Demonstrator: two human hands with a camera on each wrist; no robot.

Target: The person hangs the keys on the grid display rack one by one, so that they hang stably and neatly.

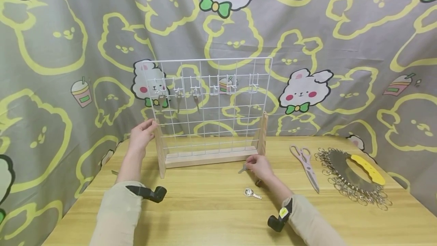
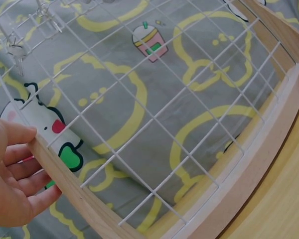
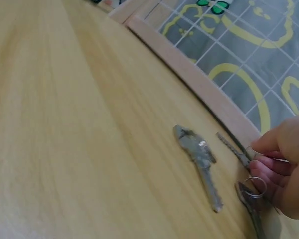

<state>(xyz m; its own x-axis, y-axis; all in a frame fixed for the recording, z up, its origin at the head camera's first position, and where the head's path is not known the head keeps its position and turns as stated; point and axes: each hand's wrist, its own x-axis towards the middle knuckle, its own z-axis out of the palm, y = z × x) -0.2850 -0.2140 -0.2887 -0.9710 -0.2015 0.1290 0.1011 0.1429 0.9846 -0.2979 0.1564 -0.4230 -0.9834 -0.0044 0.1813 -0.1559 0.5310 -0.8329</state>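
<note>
A white wire grid rack (image 1: 218,120) stands upright on the table between wooden side posts. My left hand (image 1: 143,134) holds the top of its left post (image 2: 65,181), with the thumb in front and the fingers around behind. Low by the rack's wooden base bar (image 1: 211,158), my right hand (image 1: 260,166) pinches a key (image 3: 234,148) by its thin ring. A second ringed key (image 3: 249,206) lies under that hand, mostly hidden in the head view. Nearer me, another key (image 1: 252,193) lies flat on the table. Keys (image 1: 178,101) hang from the left hooks of the grid.
More white hooks (image 1: 233,86) line the grid's right half. Pale pink scissors (image 1: 305,166) lie right of my right hand. Beyond them is a curved metal plate (image 1: 345,168) edged with many rings, with a yellow handle (image 1: 368,169). A patterned curtain (image 1: 307,18) hangs behind the table.
</note>
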